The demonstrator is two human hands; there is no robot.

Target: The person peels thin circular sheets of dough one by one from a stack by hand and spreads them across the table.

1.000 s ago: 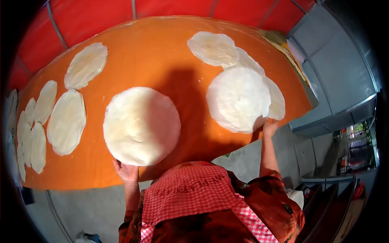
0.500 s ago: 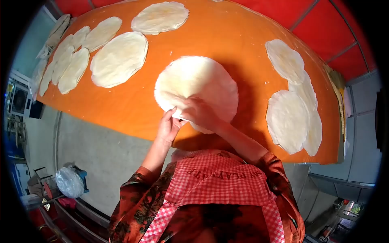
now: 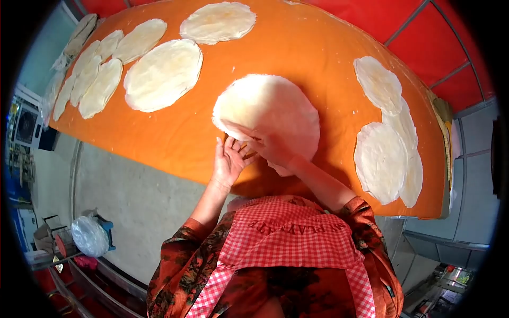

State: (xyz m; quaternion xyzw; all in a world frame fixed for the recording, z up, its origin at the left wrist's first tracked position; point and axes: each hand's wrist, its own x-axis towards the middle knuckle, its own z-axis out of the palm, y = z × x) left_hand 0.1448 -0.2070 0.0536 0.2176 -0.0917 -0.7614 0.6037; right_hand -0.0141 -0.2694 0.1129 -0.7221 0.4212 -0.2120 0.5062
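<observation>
Roundish dough sheet (image 3: 275,106), near-left edge raised

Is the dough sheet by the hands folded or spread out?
Mostly spread out: the dough sheet lies wide on the orange table cover, some near edge raised at the right hand.

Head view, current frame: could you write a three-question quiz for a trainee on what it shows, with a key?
1. Which hand reaches over the large pale sheet in the middle?
2. True or false: the left hand has its palm showing and its fingers spread.
3. The table cover under the sheets is mainly: A) green; B) orange; C) white.

Key:
1. The right hand.
2. True.
3. B.
</observation>
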